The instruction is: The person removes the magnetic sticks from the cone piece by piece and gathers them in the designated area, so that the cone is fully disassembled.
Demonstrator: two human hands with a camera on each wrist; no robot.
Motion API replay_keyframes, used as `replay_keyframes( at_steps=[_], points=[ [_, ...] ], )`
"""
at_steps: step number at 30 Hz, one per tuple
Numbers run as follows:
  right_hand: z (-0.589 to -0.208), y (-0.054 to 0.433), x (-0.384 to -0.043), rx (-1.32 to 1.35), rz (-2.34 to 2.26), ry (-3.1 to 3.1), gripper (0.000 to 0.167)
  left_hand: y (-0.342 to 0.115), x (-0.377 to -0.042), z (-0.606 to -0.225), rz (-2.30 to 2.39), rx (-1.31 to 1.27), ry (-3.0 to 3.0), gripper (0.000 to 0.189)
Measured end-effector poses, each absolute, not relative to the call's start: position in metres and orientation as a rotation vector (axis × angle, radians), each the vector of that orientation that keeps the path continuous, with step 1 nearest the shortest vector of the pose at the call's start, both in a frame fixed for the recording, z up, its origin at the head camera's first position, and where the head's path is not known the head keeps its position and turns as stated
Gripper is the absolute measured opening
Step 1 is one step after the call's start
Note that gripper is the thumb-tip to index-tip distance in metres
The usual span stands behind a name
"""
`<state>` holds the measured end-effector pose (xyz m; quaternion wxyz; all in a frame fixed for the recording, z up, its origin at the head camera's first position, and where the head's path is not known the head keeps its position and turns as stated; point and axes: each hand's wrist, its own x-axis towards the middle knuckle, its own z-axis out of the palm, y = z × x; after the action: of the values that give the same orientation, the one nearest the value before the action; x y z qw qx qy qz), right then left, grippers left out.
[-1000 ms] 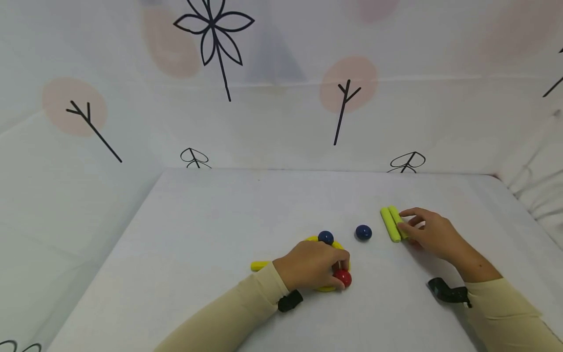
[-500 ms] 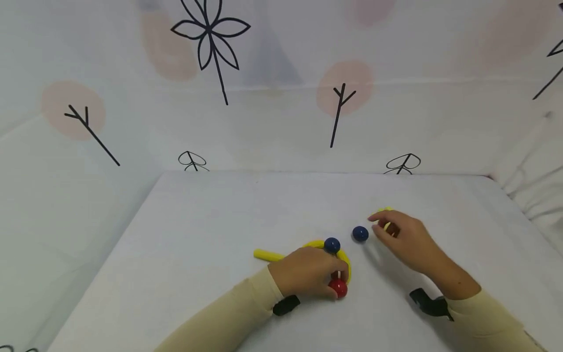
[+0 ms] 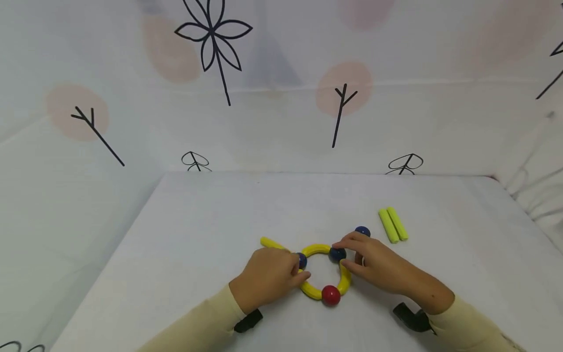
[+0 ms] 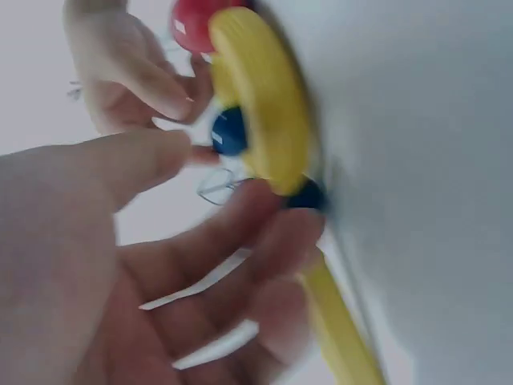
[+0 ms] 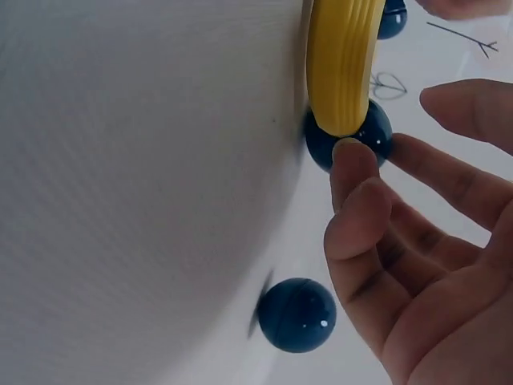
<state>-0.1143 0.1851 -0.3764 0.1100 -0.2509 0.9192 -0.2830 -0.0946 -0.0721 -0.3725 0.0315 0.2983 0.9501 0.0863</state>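
Observation:
A ring of curved yellow rods (image 3: pixel 312 291) and balls lies on the table. A red ball (image 3: pixel 331 296) sits at its near side, with a blue ball (image 3: pixel 337 254) at upper right and another blue ball (image 3: pixel 302 260) at left. From the left one a straight yellow rod (image 3: pixel 269 242) sticks out, partly behind my left hand (image 3: pixel 268 276). That hand's fingertips are at the left ball, its thumb (image 4: pixel 152 160) held apart. My right hand (image 3: pixel 374 261) touches the upper-right ball with its fingertips (image 5: pixel 353 156); its thumb (image 5: pixel 465 112) is spread away from the ball.
Just behind my right hand lies a loose blue ball (image 3: pixel 362 230), partly covered in the head view. Two yellow-green rods (image 3: pixel 389 226) lie side by side farther right. A patterned cloth (image 3: pixel 272 132) hangs at the table's far edge.
My right hand has come from the yellow-green rods leftward to the ring's blue ball. My left hand has left the red ball and shifted left. The ring has turned and moved slightly nearer.

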Motion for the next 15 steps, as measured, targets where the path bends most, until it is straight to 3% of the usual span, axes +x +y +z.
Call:
replay_keyframes(
  at_steps=[7, 15],
  points=[
    [-0.366, 0.167, -0.135, -0.698, -0.745, 2.711, 0.006, -0.082, -0.103, -0.385, 0.293, 0.760, 2.897, 0.047],
    [-0.362, 0.126, -0.178, -0.762, -0.728, 2.551, 0.012, -0.077, -0.105, -0.389, 0.421, 0.701, 2.877, 0.043]
  ],
)
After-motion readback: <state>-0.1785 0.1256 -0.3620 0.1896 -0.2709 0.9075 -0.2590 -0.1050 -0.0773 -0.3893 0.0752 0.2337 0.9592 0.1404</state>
